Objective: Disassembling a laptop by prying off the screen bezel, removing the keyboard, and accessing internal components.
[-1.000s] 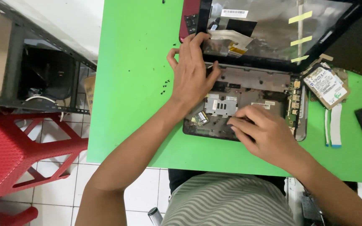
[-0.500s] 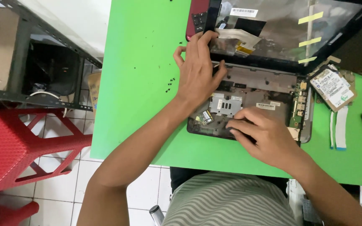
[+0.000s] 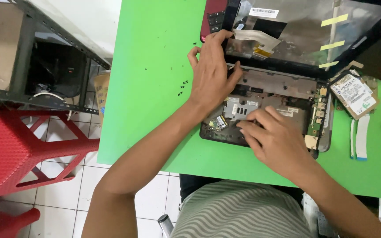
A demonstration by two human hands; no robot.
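Observation:
An opened laptop base (image 3: 283,94) lies on the green table (image 3: 155,88), its inner frame and circuit boards exposed. Above it rests the detached screen panel (image 3: 305,31) with yellow tape strips. My left hand (image 3: 210,77) lies flat on the base's far left corner by the hinge, fingers spread over the edge. My right hand (image 3: 274,139) presses down on the near middle of the base, fingertips curled on a small part next to a metal cover plate (image 3: 241,108). What the fingertips pinch is hidden.
A bare hard drive (image 3: 353,94) and flat ribbon cables (image 3: 360,136) lie right of the laptop. Several small dark screws (image 3: 182,86) are scattered on the table left of it. A red plastic stool (image 3: 18,150) and a metal shelf rack (image 3: 31,57) stand on the left.
The view has shifted slightly. My right hand has moved a little leftward along the base's near edge; my left hand stays on the far left corner.

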